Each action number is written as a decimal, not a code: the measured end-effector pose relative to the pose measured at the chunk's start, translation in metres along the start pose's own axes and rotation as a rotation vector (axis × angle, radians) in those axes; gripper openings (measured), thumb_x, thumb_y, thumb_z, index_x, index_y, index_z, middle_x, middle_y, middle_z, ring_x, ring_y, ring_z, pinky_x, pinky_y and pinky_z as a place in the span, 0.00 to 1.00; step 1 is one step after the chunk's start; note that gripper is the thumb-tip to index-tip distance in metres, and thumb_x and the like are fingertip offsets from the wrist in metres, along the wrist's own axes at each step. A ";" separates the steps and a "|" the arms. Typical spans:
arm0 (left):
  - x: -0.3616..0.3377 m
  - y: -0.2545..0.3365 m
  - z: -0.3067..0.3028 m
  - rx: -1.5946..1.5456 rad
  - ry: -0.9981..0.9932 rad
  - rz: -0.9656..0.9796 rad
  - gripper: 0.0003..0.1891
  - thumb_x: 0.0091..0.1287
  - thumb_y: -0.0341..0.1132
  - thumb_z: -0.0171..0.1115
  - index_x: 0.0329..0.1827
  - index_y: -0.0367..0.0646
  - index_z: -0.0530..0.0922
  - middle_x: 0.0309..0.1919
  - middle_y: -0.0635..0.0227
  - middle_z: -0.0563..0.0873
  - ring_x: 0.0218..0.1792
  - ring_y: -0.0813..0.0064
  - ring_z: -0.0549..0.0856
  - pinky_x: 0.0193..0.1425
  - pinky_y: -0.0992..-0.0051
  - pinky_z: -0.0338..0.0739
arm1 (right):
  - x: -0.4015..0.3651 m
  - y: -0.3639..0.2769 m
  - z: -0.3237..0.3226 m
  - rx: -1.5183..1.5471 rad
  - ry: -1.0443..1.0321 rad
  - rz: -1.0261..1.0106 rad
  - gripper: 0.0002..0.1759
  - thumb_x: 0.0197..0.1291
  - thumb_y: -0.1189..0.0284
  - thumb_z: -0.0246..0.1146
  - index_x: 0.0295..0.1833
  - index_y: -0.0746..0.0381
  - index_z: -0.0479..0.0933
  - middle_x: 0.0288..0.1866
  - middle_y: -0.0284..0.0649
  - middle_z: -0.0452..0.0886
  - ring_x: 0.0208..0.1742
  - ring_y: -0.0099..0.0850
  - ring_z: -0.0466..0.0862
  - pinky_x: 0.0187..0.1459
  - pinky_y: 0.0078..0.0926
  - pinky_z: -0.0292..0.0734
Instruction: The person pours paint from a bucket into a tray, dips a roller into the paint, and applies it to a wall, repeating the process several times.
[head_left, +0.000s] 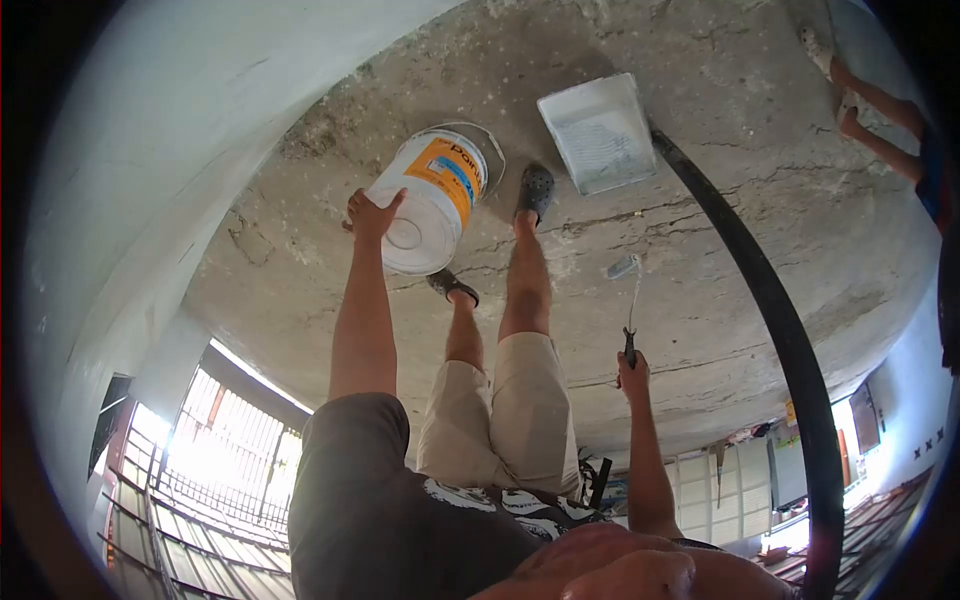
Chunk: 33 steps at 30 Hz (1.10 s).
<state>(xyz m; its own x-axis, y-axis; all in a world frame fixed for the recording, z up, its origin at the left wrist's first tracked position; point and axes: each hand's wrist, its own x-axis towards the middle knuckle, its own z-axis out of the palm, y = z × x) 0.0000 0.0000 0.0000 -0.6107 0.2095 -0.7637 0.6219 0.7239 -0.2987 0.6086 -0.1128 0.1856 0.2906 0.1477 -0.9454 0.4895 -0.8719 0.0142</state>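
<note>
My left hand [372, 215] grips the bottom edge of a white paint bucket [408, 238] with an orange and blue label. The bucket is tipped, its round base towards me and its wire handle at the far end; its opening is hidden. My right hand [632, 378] is closed around the dark handle of a paint roller [623, 267], whose pale head is at or just above the floor. Beyond my feet lies a white paint tray [600, 130] with a ridged, paint-smeared inside, apart from both hands.
The concrete floor [700, 240] is cracked and stained. A long black strip [765, 300] curves from beside the tray to the lower right. Another person's legs [880, 120] are at the upper right. A pale wall [180, 150] curves along the left, with a barred opening [225, 450] below.
</note>
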 end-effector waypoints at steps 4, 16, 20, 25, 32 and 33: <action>0.019 -0.007 0.010 -0.124 0.038 -0.038 0.59 0.51 0.81 0.58 0.78 0.50 0.55 0.73 0.49 0.63 0.76 0.46 0.61 0.73 0.34 0.51 | 0.019 0.008 0.022 0.063 -0.010 0.026 0.14 0.68 0.63 0.63 0.36 0.61 0.72 0.17 0.32 0.70 0.13 0.23 0.74 0.15 0.26 0.70; 0.011 -0.001 0.013 0.100 0.054 0.078 0.57 0.53 0.84 0.50 0.78 0.52 0.56 0.71 0.47 0.67 0.68 0.41 0.71 0.68 0.33 0.59 | 0.029 -0.004 0.038 0.085 -0.053 0.022 0.14 0.68 0.64 0.64 0.33 0.59 0.70 0.17 0.29 0.69 0.13 0.20 0.72 0.13 0.23 0.68; 0.027 -0.017 -0.009 0.205 -0.059 0.223 0.45 0.64 0.78 0.44 0.76 0.57 0.62 0.67 0.49 0.75 0.64 0.45 0.78 0.67 0.35 0.61 | 0.032 -0.011 0.036 0.088 -0.029 0.010 0.15 0.66 0.63 0.64 0.35 0.63 0.72 0.18 0.33 0.70 0.13 0.24 0.74 0.14 0.28 0.70; 0.046 -0.050 -0.002 0.129 -0.086 0.352 0.33 0.71 0.68 0.45 0.68 0.54 0.72 0.55 0.47 0.83 0.59 0.47 0.82 0.62 0.45 0.72 | 0.030 -0.013 0.027 0.063 -0.013 -0.020 0.15 0.67 0.63 0.64 0.34 0.62 0.70 0.18 0.33 0.71 0.13 0.23 0.74 0.14 0.27 0.70; 0.021 -0.121 0.068 -0.074 -0.248 0.234 0.27 0.75 0.59 0.45 0.62 0.49 0.77 0.48 0.45 0.86 0.53 0.43 0.84 0.59 0.51 0.77 | 0.039 0.007 0.031 0.083 -0.005 -0.012 0.15 0.66 0.63 0.64 0.34 0.61 0.70 0.17 0.33 0.70 0.13 0.24 0.74 0.14 0.28 0.70; 0.017 -0.138 0.090 -0.054 -0.289 0.237 0.28 0.76 0.59 0.43 0.63 0.49 0.76 0.51 0.46 0.85 0.55 0.44 0.83 0.61 0.51 0.76 | 0.037 0.006 0.033 0.079 -0.005 -0.014 0.15 0.66 0.63 0.64 0.34 0.61 0.70 0.17 0.33 0.70 0.13 0.24 0.74 0.14 0.28 0.70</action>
<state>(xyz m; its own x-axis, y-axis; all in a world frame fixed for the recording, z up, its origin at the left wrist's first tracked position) -0.0515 -0.1555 -0.0233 -0.2845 0.1864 -0.9404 0.6980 0.7127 -0.0698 0.5952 -0.1278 0.1397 0.2801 0.1586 -0.9468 0.4274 -0.9037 -0.0249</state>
